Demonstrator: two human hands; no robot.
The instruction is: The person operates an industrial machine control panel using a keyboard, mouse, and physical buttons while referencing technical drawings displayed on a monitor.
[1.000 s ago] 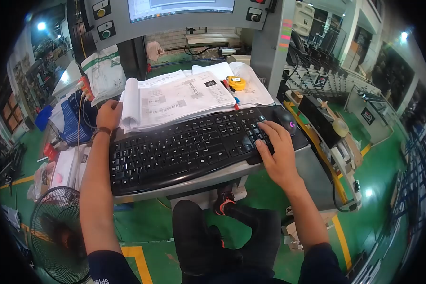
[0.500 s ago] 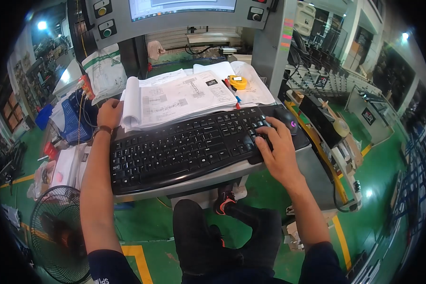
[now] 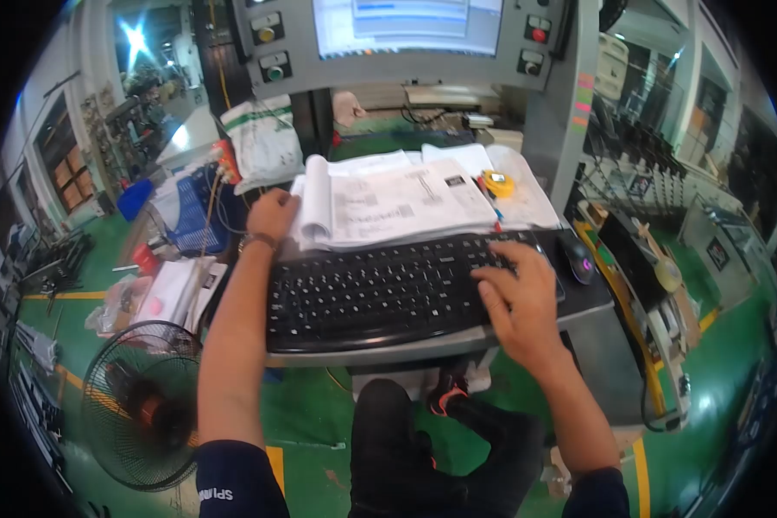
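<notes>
A black keyboard (image 3: pixel 373 293) lies along the front of the desk. Over the number pad at its right end is my right hand (image 3: pixel 520 293), fingers bent and apart, with fingertips at the keys. My left hand (image 3: pixel 272 216) rests beside the left edge of a stack of printed drawings (image 3: pixel 388 207), its fingers loosely bent and partly hidden. Some upper pages are rolled back at that edge. To the right of the keyboard sits a black mouse (image 3: pixel 578 261) with a small purple light. A yellow tape measure (image 3: pixel 497 184) and pens lie on the papers.
A monitor (image 3: pixel 410 26) in a grey panel with push buttons stands above the desk. On the left are a white bag (image 3: pixel 263 142), a blue basket (image 3: pixel 197 211) and a floor fan (image 3: pixel 142 406). A side shelf (image 3: pixel 665 319) stands at the right.
The head view has turned, so the desk and both hands appear farther right and more of the screen shows. My right hand stays over the number pad; my left stays by the papers.
</notes>
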